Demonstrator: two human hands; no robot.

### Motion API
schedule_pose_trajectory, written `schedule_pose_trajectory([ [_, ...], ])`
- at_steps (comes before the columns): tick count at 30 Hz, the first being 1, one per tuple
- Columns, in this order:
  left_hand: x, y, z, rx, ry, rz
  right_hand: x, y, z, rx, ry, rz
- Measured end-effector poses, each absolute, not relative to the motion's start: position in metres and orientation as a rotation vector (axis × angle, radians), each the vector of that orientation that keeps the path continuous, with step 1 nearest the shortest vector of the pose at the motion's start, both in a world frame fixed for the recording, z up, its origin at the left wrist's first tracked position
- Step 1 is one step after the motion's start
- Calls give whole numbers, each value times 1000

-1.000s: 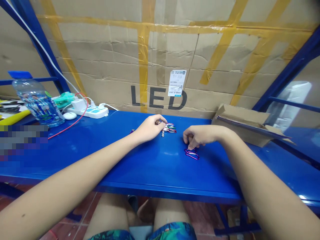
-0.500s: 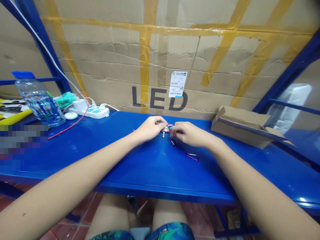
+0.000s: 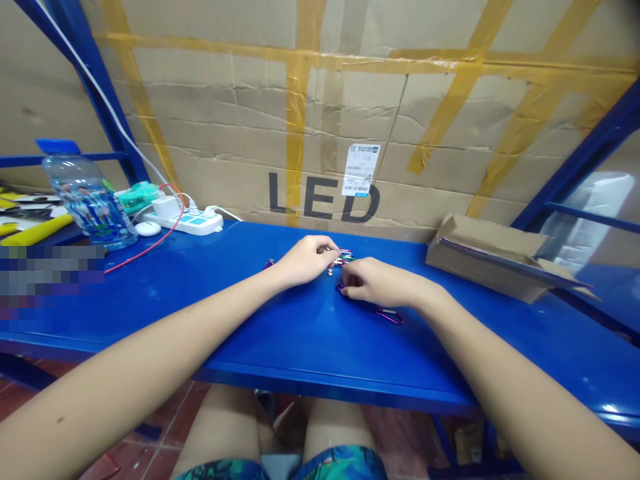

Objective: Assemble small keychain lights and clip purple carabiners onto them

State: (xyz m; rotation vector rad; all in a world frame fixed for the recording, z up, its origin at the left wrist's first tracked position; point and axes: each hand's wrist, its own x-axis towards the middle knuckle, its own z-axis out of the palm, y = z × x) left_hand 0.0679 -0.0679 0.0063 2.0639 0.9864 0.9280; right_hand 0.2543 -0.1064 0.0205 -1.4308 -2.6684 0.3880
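My left hand is closed beside a small pile of shiny coloured metal pieces. Its thumb and forefinger pinch together, and what lies between them is too small to make out. A little silver piece rests on the table just below those fingertips. To the right, my right hand has its fingers curled down onto a purple carabiner, partly hidden by the hand. A second purple carabiner lies nearer me on the blue table. Another small purple item shows behind my left wrist.
At the left stand a water bottle and a white power strip, with a red cable and a white earbud case-like object. An open cardboard box sits at the right. A large taped carton backs the table.
My right hand has moved down and towards me from the pile onto the nearer purple carabiner, which has shifted slightly left. My left hand stays near the pile. The view has shifted slightly.
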Motion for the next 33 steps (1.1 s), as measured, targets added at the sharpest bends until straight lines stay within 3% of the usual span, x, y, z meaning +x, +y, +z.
schedule_pose_trajectory([
  [5,67,-65,1,2098,944,938,257,-101,19,-1366,-2622,379],
  [10,67,-65,-1,2073,828,946,263,-95,19,-1266,-2209,971],
  [13,67,-67,1,2059,763,957,263,-94,21,-1166,-2072,1148],
  [22,66,-69,9,2115,797,1102,265,-91,20,-1047,-1698,1344],
  [33,68,-70,5,2108,759,1130,253,-92,17,-1076,-1456,1311],
])
